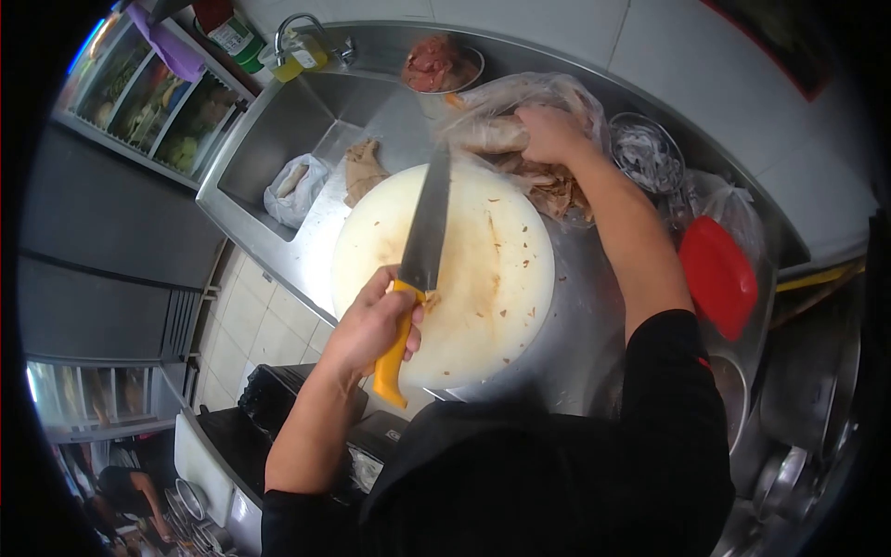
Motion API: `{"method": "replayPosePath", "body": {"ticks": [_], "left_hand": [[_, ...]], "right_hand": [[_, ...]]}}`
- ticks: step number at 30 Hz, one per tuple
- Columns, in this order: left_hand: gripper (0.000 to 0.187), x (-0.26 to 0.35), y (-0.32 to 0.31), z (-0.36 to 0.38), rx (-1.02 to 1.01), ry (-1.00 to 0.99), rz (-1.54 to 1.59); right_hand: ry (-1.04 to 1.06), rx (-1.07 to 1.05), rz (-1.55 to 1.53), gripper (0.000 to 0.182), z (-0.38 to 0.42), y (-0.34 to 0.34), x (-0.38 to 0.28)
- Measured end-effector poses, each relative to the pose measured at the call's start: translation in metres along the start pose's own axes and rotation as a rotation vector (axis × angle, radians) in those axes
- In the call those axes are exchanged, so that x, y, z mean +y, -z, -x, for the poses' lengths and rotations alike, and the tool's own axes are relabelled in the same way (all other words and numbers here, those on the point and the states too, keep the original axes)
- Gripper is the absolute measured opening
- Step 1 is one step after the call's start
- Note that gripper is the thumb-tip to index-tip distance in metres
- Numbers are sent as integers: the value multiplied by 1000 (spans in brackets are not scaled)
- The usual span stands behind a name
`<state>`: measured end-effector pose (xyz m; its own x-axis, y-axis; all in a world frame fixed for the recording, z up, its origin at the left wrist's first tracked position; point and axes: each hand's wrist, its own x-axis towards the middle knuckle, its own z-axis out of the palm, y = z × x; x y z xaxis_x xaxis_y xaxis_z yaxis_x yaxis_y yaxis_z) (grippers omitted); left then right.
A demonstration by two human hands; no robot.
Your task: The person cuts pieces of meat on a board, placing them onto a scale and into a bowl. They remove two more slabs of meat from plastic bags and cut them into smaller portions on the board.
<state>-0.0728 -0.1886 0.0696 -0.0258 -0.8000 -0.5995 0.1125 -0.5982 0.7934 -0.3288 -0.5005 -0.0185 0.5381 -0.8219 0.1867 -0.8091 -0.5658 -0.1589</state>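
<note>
My left hand (376,325) is closed around the yellow handle of a large knife (429,218). Its broad blade points away from me over a round white cutting board (371,227), which is stained and dotted with brown crumbs. My right hand (552,135) reaches to a clear plastic bag (557,88) behind the board. Its fingers curl down by a tan, smooth piece of food (497,135), partly hidden by the plastic; what they grip does not show clearly. Brown, shredded-looking pieces (557,190) lie below that hand, beside the board.
A steel sink (269,139) with a faucet (306,23) is at left, with a white plastic bag (297,190) in it. A bowl of raw meat (441,65) stands at the back. Rightward are a metal bowl (647,153) and a red plastic tray (719,274). Another person (130,492) is at far lower left.
</note>
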Motion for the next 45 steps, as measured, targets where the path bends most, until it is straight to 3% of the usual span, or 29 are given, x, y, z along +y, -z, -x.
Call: {"method": "replayPosePath", "body": {"ticks": [6, 11, 17, 22, 25, 29, 35, 37, 40, 43, 45], "left_hand": [[37, 5, -9, 7, -157, 84, -69], [33, -6, -9, -42, -172, 21, 41], [40, -33, -8, -67, -209, -122, -63], [43, -35, -13, -55, -185, -183, -129], [46, -40, -13, -49, -226, -227, -95], [46, -53, -12, -39, -285, -266, -27], [44, -66, 5, 20, -295, -200, 55], [43, -75, 28, 44, -255, -172, 15], [44, -76, 79, 105, -18, -83, -60], [44, -74, 126, 162, 145, -187, 30], [41, -80, 131, 178, 224, -215, -78]], "right_hand": [[-26, -147, -121, 61, -31, 27, -6], [-46, -231, -186, 57, -41, 39, -8], [-42, -245, -185, 61, -43, 36, -4], [-101, -263, -230, 70, -41, 45, -9], [-123, -144, -172, 75, -35, 66, -17], [-207, -278, -224, 75, -30, 116, -40], [-69, -254, -145, 72, 26, 155, -120], [18, -226, -211, 72, 58, 154, -157], [-67, -205, -364, 70, 77, 127, -155], [-254, -215, -376, 65, 92, 85, -121], [-379, -220, -434, 62, 106, 78, -111]]}}
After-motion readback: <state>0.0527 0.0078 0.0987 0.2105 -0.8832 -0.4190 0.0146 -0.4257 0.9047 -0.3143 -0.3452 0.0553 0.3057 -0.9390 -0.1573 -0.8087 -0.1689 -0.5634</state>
